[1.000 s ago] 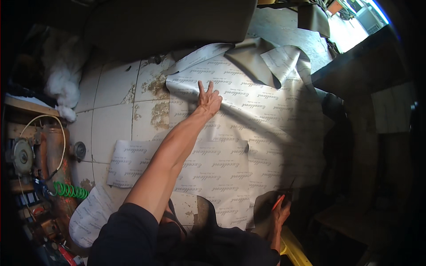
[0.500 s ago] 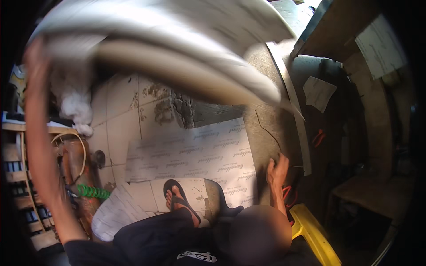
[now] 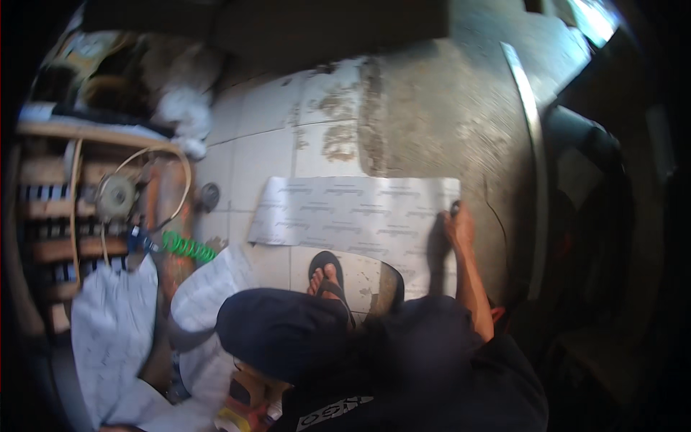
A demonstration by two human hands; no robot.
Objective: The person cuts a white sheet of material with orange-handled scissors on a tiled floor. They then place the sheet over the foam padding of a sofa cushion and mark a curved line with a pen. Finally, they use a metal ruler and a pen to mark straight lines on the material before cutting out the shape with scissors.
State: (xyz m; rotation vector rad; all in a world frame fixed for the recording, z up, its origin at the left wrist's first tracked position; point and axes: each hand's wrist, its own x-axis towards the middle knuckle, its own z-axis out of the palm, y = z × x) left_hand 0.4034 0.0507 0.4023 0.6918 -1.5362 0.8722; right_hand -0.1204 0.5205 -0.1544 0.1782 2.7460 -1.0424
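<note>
On the floor lies a printed white sheet [image 3: 353, 201] with a cut-out along its lower edge. My right hand [image 3: 458, 223] is at its right edge, fingers curled round something dark that I cannot make out; whether it also grips the sheet is unclear. Orange handles [image 3: 497, 314] show beside my right forearm. My sandalled foot [image 3: 324, 277] stands just below the sheet. Crumpled printed material [image 3: 115, 324] and a rounded piece [image 3: 198, 295] are at the lower left. My left hand cannot be made out.
At left stand a wooden rack [image 3: 50, 209], a rusty cylinder [image 3: 173, 273] with a green coiled hose [image 3: 188, 245], a round metal fitting [image 3: 115, 194] and white stuffing [image 3: 180, 111]. A long metal strip [image 3: 533, 158] lies at right. A dark mass [image 3: 324, 21] spans the top.
The large sheet has been swept off the middle of the floor, with printed material now bunched at lower left. My left arm has dropped from view; my right hand has moved up along the smaller sheet.
</note>
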